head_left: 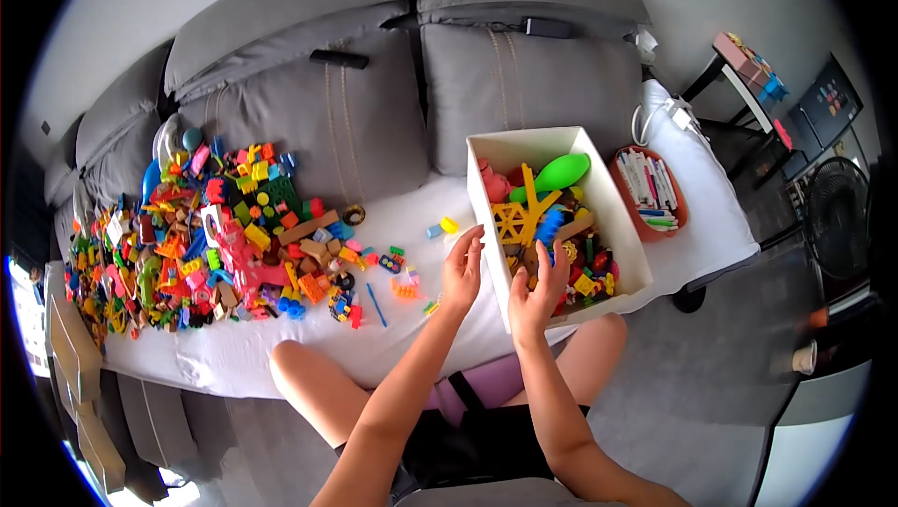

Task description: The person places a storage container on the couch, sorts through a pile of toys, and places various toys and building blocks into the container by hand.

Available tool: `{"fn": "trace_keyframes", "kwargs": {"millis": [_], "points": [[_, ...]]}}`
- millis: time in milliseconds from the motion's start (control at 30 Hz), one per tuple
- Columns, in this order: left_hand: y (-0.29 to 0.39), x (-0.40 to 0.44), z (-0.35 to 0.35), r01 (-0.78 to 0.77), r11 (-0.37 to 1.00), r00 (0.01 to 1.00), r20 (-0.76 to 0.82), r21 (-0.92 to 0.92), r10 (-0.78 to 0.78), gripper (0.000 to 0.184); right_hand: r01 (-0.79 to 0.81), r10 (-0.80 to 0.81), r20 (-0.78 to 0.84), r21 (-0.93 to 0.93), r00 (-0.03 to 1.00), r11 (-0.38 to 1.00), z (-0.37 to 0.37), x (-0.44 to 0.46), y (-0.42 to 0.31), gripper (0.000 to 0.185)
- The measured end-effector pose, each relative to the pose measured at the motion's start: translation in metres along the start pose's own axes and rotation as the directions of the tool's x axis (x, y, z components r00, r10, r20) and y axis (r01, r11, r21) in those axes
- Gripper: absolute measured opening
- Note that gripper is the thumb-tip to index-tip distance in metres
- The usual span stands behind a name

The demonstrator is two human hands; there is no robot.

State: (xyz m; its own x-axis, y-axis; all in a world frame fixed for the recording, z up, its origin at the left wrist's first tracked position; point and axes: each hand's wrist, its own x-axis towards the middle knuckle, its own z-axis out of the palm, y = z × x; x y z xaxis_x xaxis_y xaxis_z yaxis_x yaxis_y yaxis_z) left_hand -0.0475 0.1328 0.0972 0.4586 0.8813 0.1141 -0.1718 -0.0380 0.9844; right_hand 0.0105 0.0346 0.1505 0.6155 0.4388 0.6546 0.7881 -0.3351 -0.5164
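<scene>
A white box [617, 219] full of toys stands on the white sofa cover. Inside it lie a green toy [564, 173], a yellow lattice piece [511, 224], a blue spiky piece [549, 224] and many small blocks. My left hand [462, 268] is raised just outside the box's left wall, fingers apart, holding nothing. Over the near left corner of the box is my right hand [538, 296], its fingers spread and nothing in them. Left of my left hand, a small yellow block [449, 224] and a blue block [434, 231] lie on the cover.
A large heap of mixed toys [224, 245] spreads over the sofa's left side. An orange basket of markers [647, 191] stands right of the box. Grey cushions [524, 86] line the back. A black fan [832, 217] stands at the far right.
</scene>
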Motion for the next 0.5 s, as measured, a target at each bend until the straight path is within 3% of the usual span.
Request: {"fn": "trace_keyframes", "kwargs": {"millis": [67,100,167,233,333,500], "points": [[-0.028,-0.010,-0.023,-0.001,0.961,0.991,-0.128,0.276,0.038,0.019,0.062,-0.072,0.051,0.187,0.996,0.980,0.010,-0.007,-0.005,0.046],[-0.045,-0.016,-0.041,-0.053,0.875,0.979,-0.146,0.481,0.140,0.021,0.084,-0.118,0.099,0.296,0.988,0.951,0.019,-0.012,-0.008,0.044],[-0.080,-0.027,-0.084,-0.158,0.457,0.943,-0.003,0.875,0.332,0.031,0.050,-0.160,0.222,0.432,0.962,0.900,0.048,-0.026,-0.013,0.038],[-0.075,-0.037,-0.106,-0.091,0.382,0.975,0.005,0.919,0.222,0.037,-0.005,-0.178,0.372,0.440,0.911,0.898,0.095,-0.041,-0.004,0.040],[-0.073,-0.039,-0.133,-0.094,0.379,0.995,0.102,0.921,-0.001,0.044,-0.062,-0.061,0.511,0.220,0.857,0.974,0.165,-0.051,0.015,0.049],[-0.071,-0.030,-0.145,-0.087,0.376,0.968,0.168,0.922,-0.189,0.044,0.063,0.019,0.550,-0.130,0.835,0.989,0.238,-0.045,0.028,0.056]]}}
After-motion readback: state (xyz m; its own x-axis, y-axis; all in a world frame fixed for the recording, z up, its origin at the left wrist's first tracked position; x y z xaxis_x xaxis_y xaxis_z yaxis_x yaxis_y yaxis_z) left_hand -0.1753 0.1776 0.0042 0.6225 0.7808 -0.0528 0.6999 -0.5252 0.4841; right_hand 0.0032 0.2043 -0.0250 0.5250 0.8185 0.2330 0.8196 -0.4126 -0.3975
